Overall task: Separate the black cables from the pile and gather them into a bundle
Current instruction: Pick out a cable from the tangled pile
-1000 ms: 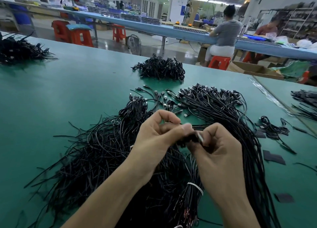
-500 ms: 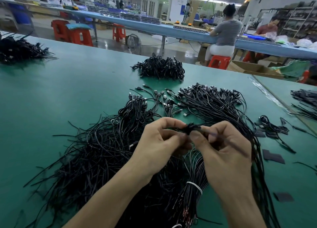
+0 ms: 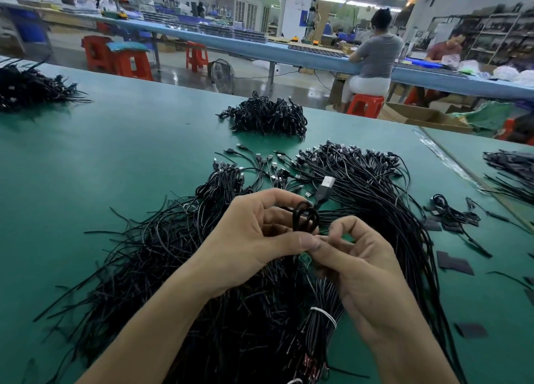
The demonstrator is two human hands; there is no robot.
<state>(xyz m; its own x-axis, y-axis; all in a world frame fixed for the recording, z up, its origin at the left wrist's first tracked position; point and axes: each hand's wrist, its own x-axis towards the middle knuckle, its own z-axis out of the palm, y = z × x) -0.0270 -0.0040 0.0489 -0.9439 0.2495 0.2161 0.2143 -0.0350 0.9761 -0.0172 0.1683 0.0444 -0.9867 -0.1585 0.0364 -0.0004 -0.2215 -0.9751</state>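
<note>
A big loose pile of black cables (image 3: 179,256) spreads over the green table (image 3: 101,158) below my hands. Above it my left hand (image 3: 254,239) grips a short black cable folded into a small coil (image 3: 304,217); its USB plug (image 3: 325,188) sticks up and to the right. My right hand (image 3: 361,271) pinches the cable's lower strand just under the coil, thumb and finger touching my left thumb. A tied bundle with a white band (image 3: 323,315) lies under my right wrist. Another long pile of black cables (image 3: 375,187) fans out to the right.
A heap of coiled cables (image 3: 265,116) sits farther back. More cable piles lie at far left (image 3: 26,86) and far right (image 3: 511,167). A few coiled cables (image 3: 450,213) and dark flat patches (image 3: 455,263) lie at right. People work at a blue bench behind.
The cable held between my hands has been folded into a tighter coil, and its USB plug now points up and right. Both hands have stayed over the pile.
</note>
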